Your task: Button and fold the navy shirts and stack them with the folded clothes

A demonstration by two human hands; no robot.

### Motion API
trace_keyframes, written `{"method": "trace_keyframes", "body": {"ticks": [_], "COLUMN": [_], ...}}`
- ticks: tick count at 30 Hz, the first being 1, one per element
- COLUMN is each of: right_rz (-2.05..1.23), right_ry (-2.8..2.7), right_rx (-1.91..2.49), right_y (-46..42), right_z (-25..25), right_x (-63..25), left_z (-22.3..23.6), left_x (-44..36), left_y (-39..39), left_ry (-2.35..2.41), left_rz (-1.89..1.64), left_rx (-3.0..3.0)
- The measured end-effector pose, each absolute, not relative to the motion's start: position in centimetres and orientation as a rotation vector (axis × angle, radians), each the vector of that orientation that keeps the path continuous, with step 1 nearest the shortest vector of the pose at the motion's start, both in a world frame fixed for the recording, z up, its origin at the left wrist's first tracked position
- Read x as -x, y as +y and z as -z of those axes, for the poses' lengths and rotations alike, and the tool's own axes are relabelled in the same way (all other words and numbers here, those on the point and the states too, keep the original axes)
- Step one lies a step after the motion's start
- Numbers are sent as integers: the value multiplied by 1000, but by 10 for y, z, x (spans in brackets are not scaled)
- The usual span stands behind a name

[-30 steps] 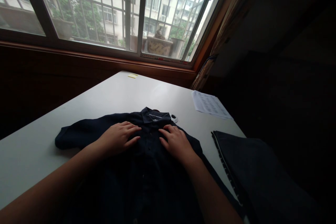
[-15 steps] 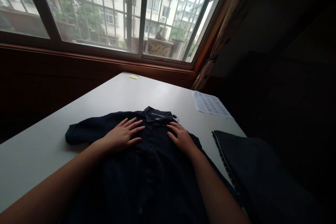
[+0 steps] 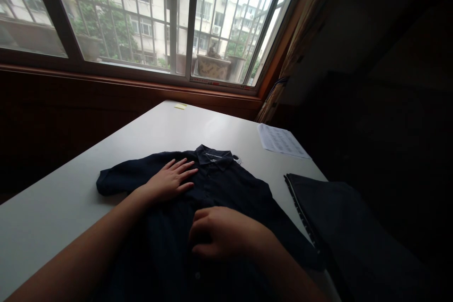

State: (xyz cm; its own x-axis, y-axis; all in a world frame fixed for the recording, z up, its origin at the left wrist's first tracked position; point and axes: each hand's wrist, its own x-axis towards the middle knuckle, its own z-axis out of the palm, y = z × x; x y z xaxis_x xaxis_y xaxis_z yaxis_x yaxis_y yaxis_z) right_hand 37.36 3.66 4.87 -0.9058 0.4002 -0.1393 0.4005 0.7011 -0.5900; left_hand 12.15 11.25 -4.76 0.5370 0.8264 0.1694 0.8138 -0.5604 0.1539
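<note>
Left hand (image 3: 171,180) open, spread flat on shirt (image 3: 244,188). Right hand (image 3: 226,231) curled over shirt's middle; gripping or not, can't tell. Shirt front-up on table (image 3: 141,130), collar (image 3: 224,164) toward window (image 3: 123,23), 2 sleeves (image 3: 122,177) out sideways. Spreading looks mostly done; smoothing maybe unfinished.

Daylight ahead, gloom on the right

Daylight falls through the window (image 3: 141,14), past the far edge of the worktop (image 3: 198,127), where a pale sheen lies. The sky at the window's upper right is washed white. Toward the near edge, the dark shirt (image 3: 244,188) sinks into shadow; beyond the right edge, nearly everything goes black. Print on the papers (image 3: 284,141) is too soft to read.
</note>
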Motion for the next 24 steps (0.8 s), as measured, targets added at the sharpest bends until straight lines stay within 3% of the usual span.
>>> {"method": "trace_keyframes", "body": {"ticks": [7,19,24], "right_rz": [773,1066,1409], "right_ry": [2915,2841,2680], "right_rx": [-831,-1629,-1723], "right_y": [4,2,16], "right_z": [-45,-8,-9], "right_x": [-396,-422,-419], "left_z": [49,49,50], "left_x": [-122,-123,-123], "left_y": [113,111,111], "left_ry": [1454,1440,1415], "left_rz": [-340,-427,-502], "left_rx": [-2695,-2752,-2775]}}
